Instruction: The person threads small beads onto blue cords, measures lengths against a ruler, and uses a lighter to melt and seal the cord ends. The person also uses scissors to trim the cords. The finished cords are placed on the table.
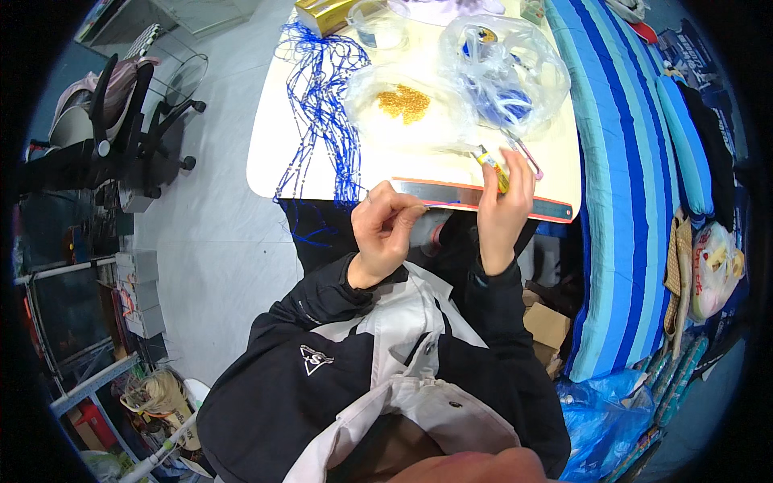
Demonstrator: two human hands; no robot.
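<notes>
My left hand is closed in a pinch at the table's near edge. From its fingertips a thin blue cord runs to the right, over a steel ruler lying along that edge. A small yellow tube, like a glue tube, sits tilted between the thumb and fingers of my right hand, its dark tip pointing away from me. Just beyond those fingers lies a slim pink-handled tool, its kind unclear. Many knotted blue cords spread across the table's left side.
Gold-coloured small pieces lie on a clear plastic bag. Another clear bag holds blue cord. A gold box and a clear tub stand at the back. A blue-striped bed borders the right; an office chair is left.
</notes>
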